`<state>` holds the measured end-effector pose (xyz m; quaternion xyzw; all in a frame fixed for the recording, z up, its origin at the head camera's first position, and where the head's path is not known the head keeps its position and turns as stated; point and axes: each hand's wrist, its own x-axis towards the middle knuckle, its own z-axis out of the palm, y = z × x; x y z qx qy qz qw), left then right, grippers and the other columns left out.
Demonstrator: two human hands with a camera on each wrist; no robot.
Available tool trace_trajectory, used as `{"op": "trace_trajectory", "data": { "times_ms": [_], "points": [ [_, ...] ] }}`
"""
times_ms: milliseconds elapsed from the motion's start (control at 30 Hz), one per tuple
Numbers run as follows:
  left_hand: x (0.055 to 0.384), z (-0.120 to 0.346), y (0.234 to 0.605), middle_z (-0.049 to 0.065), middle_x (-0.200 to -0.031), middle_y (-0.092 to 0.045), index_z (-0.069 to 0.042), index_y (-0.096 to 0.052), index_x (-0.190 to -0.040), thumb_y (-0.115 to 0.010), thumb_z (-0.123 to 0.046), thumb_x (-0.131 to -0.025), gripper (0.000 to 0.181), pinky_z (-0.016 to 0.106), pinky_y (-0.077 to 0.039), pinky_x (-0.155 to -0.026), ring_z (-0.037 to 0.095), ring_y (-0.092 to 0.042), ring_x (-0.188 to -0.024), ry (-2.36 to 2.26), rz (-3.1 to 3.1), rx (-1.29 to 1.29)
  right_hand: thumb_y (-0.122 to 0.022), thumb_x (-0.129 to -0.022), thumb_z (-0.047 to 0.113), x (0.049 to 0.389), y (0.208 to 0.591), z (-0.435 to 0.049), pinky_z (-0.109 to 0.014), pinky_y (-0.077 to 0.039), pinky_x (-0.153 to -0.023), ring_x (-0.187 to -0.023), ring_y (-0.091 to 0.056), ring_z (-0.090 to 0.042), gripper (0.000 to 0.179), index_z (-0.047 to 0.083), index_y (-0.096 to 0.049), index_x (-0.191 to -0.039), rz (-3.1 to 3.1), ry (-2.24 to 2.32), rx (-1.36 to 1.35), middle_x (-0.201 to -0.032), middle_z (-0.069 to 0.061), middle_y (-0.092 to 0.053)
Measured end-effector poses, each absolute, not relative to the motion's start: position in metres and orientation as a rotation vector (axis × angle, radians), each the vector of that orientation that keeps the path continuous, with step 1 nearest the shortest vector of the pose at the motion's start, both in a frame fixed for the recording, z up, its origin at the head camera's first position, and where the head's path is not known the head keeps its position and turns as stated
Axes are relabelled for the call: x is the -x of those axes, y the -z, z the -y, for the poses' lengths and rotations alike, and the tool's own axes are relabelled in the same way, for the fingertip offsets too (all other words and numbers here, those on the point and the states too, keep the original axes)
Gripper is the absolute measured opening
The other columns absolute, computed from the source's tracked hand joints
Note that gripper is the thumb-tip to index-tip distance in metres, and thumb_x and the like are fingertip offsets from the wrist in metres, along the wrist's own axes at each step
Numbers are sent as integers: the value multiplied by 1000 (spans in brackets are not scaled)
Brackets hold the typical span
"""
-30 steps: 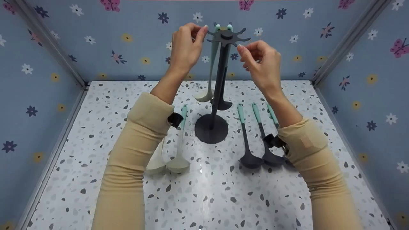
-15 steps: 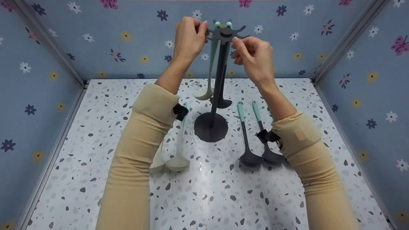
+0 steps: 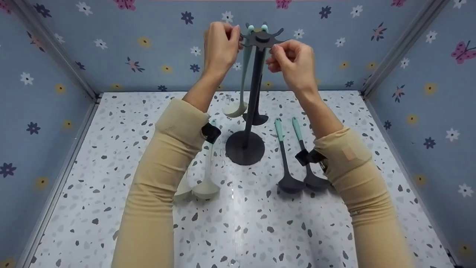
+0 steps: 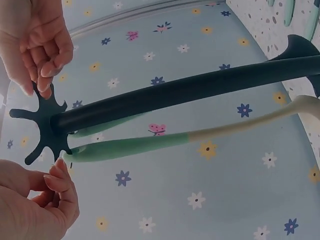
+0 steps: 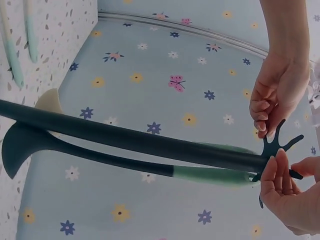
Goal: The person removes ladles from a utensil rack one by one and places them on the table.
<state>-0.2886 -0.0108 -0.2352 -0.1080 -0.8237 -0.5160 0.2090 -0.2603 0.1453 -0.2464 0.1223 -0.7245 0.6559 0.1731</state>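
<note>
A dark utensil stand [image 3: 253, 89] rises from a round base and carries a star-shaped ring of hooks at its top. My left hand [image 3: 222, 46] pinches a hook on the left of that ring between thumb and fingers. On the front right, my right hand [image 3: 297, 65] pinches another hook. Two ladles with mint handles hang from the back hooks: a cream ladle [image 3: 235, 109] on the left and a dark ladle [image 3: 260, 119] beside it. Both wrist views show fingertips at the hook tips; in the right wrist view my right fingers [image 5: 282, 175] cover part of the ring.
Left of the base lie a cream ladle [image 3: 206, 188] and another cream ladle [image 3: 183, 189], partly under my left sleeve. On the right lie a dark ladle [image 3: 290, 184] and a second dark one [image 3: 316, 181] near my right sleeve [image 3: 342, 152]. Flower-patterned walls [image 3: 148, 56] enclose the table.
My right hand has moved left and up onto a front-right hook. My left hand has come slightly closer to the ring. A third dark ladle on the right is now hidden behind my right arm.
</note>
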Motion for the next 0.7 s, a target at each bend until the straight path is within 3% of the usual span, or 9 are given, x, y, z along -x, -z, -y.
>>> {"op": "trace_trajectory", "data": {
  "times_ms": [400,700],
  "points": [
    [269,0,239,4,-65,-58,1,-65,-79,-49,-13,-92,25,19,-36,-50,10,-49,-57,1519,2210,338,-49,-89,0,275,247,-163,-24,-51,-60,-55,-55,-19,16,-6,-58,-79,1897,-2104,-292,-68,-14,-58],
    [253,-11,246,4,-69,-55,-1,-64,-81,-48,-18,-92,26,17,-35,-53,10,-45,-59,1279,2242,466,-47,-89,-3,289,246,-170,-23,-47,-51,-54,-49,-18,13,-10,-54,-79,1763,-2388,-340,-68,-14,-53]
  ]
}}
